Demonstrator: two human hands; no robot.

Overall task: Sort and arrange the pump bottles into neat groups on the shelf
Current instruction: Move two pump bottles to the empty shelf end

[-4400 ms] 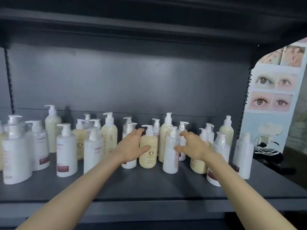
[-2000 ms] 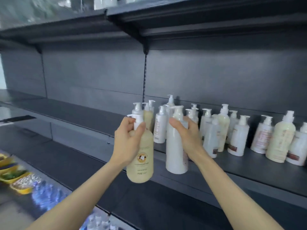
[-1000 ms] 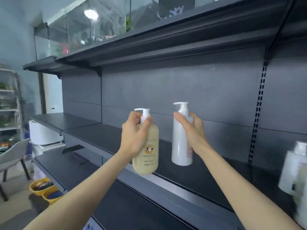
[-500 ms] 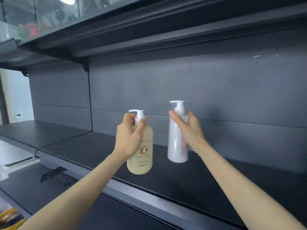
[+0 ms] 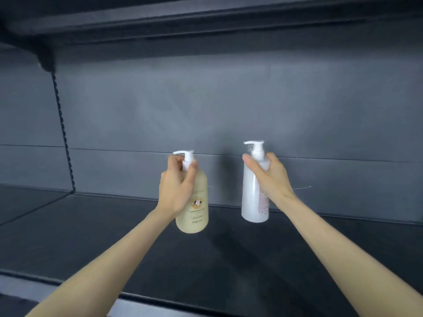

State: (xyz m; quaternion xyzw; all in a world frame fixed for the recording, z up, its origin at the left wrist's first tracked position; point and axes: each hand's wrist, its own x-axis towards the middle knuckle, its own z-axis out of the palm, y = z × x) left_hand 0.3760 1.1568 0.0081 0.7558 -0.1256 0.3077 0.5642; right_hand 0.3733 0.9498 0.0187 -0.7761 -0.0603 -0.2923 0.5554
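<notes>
At the centre of the view, the left hand (image 5: 177, 186) gripped the cream-yellow pump bottle (image 5: 197, 213) at its shoulder and neck, fingers curled round the base of the white pump; the right hand (image 5: 270, 177) gripped the white pump bottle (image 5: 251, 202) about its shoulder, thumb across the front, fingers wrapped behind; both hands were thus closed on their bottles. Both bottles were upright, pump spouts pointing left; the cream-yellow bottle was the shorter and broader, bearing a small round emblem and lines of print too small to read; the white bottle was taller and slimmer, with a pale label on its right side partly hidden by the wrist. The two bottles were apart, the white one to the right and nearer the back panel (image 5: 229, 99). Both were over the dark grey shelf (image 5: 103, 236); whether either base touched the shelf surface could not be determined. Both forearms were bare and reached in from the lower edge of the view. Behind the bottles stood the grey back panel; a slotted upright (image 5: 64, 133) ran down it at the left; the underside of an upper shelf (image 5: 229, 24) crossed the top of the view.
</notes>
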